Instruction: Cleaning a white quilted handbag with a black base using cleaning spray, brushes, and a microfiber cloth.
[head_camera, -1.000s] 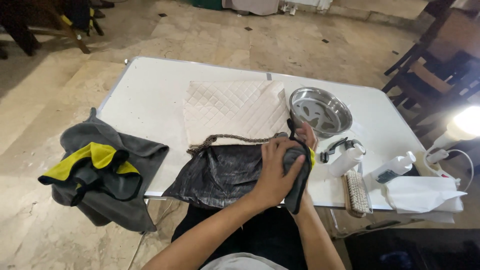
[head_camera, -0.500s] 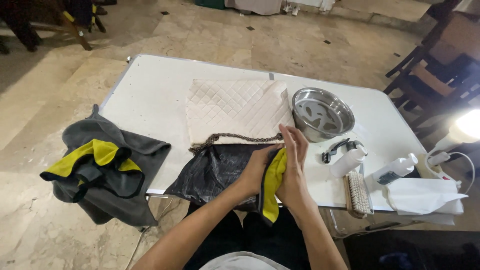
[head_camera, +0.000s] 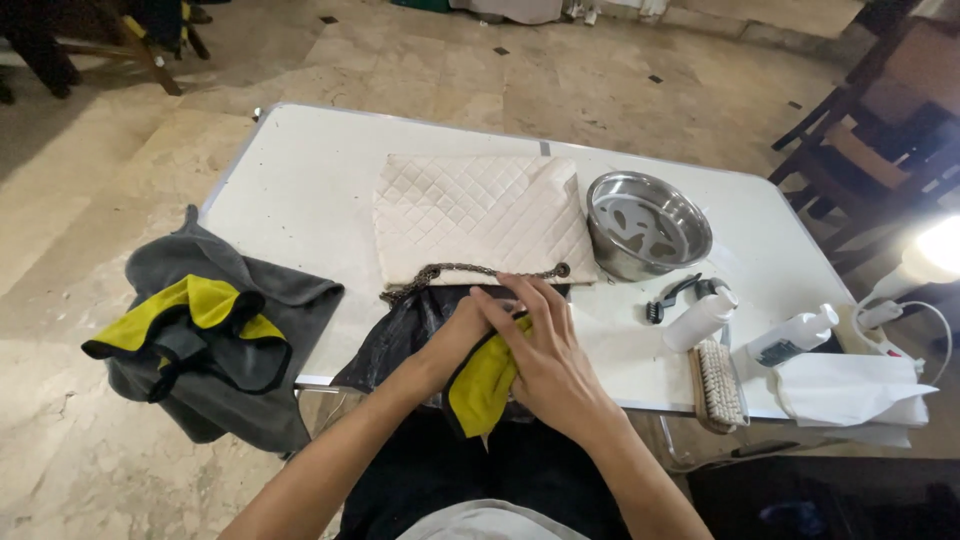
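My right hand (head_camera: 550, 365) lies flat on a small yellow cloth (head_camera: 487, 385) w/ a dark edge, fingers (head_camera: 515, 305) spread open & pressing down, not gripping. My left hand (head_camera: 452, 340) is under/beside that cloth, mostly hidden, so I can't tell if those fingers are open or closed. The cloth sits on a crinkly black bag (head_camera: 405, 335) at the near edge of the white surface (head_camera: 290, 190), right in front of me. Just behind the black bag is a cream quilted bag (head_camera: 475, 215) w/ a dark chain strap (head_camera: 440, 272) lying along its near side. To the right of it is a shiny metal bowl (head_camera: 648, 225). Near the bowl are a small black brush (head_camera: 672, 295), a white bottle (head_camera: 700, 318) on its side, & a scrub brush (head_camera: 714, 385) w/ pale bristles up. Another white bottle (head_camera: 795, 335) lies further right, next to white paper (head_camera: 850, 392). At the left corner a big gray & yellow towel (head_camera: 205, 335) hangs off the surface edge. The floor (head_camera: 90, 200) is tan tile.
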